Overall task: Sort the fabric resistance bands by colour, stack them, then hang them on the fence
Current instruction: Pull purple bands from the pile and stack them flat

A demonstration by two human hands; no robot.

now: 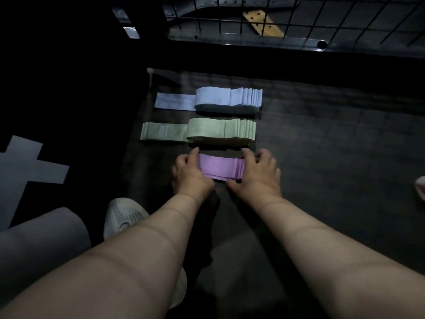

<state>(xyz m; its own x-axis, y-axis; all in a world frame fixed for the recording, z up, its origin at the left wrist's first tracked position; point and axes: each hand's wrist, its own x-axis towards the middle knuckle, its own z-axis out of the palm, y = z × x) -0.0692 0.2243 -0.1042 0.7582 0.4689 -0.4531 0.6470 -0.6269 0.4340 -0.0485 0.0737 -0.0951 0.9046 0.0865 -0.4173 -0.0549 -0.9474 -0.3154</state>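
Dark floor (322,157) lies under us in dim light, with the wire fence (299,17) along its far side. We hold the purple stack (218,166) of bands (the nearest of three rows) at both ends, our left hand (192,174) and right hand (257,173) each with its grip curled round an end. Just beyond lie the green stack (213,132) and, farther still, the pale blue stack (220,100), each apart from the next.

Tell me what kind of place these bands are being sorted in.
Likely a dim gym or storeroom floor: a wire mesh fence stands ahead, and the blue band stack, green band stack and purple band stack lie on dark flooring.
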